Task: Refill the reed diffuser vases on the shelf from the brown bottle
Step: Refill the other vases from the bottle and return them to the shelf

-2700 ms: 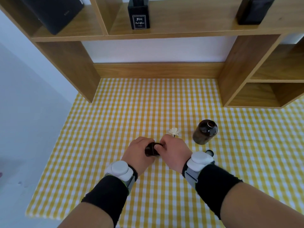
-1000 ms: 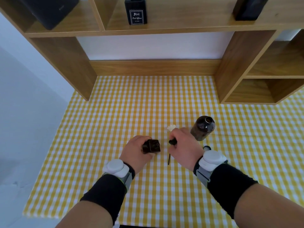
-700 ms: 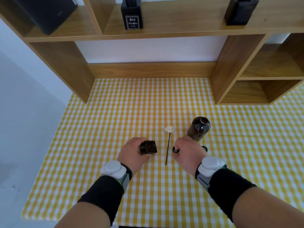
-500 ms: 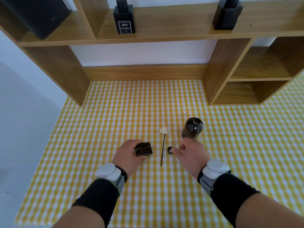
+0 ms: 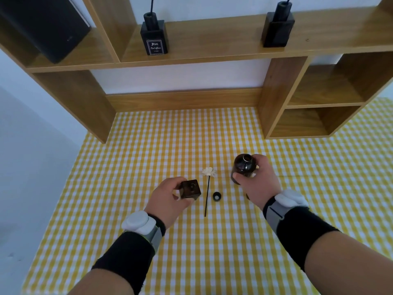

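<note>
My left hand (image 5: 168, 199) grips a small square dark diffuser vase (image 5: 191, 189) that stands on the checked cloth with its mouth uncovered. My right hand (image 5: 258, 184) wraps around the round brown bottle (image 5: 243, 167), which stands upright and uncapped. Between the two lies a black reed with a white flower head (image 5: 208, 184), and a small black cap (image 5: 217, 196) rests beside it. Two more black diffuser vases stand on the wooden shelf above: one with a white label (image 5: 154, 38) and one further right (image 5: 277, 28), each with a reed in it.
A yellow-and-white checked cloth (image 5: 191, 252) covers the table. The wooden shelf unit (image 5: 212, 58) spans the back, with open cubbies (image 5: 314, 116) at the right. A black box (image 5: 46, 24) sits on the shelf at the upper left.
My right hand pulled the flower reed and cap out of the vase, laid both on the cloth, then moved right and took hold of the brown bottle. My left hand kept the vase.
</note>
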Available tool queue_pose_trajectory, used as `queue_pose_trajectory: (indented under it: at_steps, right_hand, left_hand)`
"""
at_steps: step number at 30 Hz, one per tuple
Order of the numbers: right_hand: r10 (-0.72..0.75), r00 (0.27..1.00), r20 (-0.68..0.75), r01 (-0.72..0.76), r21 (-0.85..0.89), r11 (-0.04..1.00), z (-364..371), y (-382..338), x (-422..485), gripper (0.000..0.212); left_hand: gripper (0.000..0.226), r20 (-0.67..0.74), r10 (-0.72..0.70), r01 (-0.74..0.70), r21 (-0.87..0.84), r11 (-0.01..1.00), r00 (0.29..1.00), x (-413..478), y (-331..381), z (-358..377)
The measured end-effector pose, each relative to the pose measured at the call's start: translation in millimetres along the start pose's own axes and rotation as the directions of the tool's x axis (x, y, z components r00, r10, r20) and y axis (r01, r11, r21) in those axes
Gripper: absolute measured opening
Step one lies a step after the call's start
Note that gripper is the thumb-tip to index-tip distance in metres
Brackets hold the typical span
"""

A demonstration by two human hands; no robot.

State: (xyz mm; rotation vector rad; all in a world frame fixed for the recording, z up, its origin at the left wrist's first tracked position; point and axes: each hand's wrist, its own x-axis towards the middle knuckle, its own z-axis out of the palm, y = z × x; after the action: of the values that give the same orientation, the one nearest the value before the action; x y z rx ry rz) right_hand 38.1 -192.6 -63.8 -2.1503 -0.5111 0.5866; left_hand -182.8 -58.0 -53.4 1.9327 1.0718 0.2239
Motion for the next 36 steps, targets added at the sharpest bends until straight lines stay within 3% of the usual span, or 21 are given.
queue_pose_trajectory:
  at_steps: [3, 9, 18, 27, 36]
  right_hand:
    - [-0.038, 0.999, 0.024, 0.036, 0.049, 0.998, -3, -3, -8, 0.055]
    - [-0.212, 0.964, 0.16, 0.228, -0.092, 0.969, -3, -15, -27, 0.057]
    - [-0.462, 0.841, 0.281, 0.535, -0.316, 0.783, -7, -31, -32, 0.07]
    - [-0.522, 0.777, 0.352, 0.629, -0.469, 0.62, -16, -44, -32, 0.072]
    - [-0.538, 0.75, 0.384, 0.657, -0.526, 0.54, -19, -50, -32, 0.072]
  left_hand:
    - [0.047, 0.003, 0.023, -0.023, -0.02, 1.0, 1.0, -1, 2, -3]
    - [0.046, -0.009, 0.111, -0.111, 0.015, 0.994, 0.994, 0, 0, -5]
    - [0.045, -0.045, 0.196, -0.194, 0.053, 0.98, 0.979, 3, 14, -7]
    - [0.039, -0.073, 0.228, -0.224, 0.056, 0.973, 0.971, -1, 26, -8]
    - [0.043, -0.066, 0.232, -0.226, 0.084, 0.97, 0.97, -2, 31, -11]
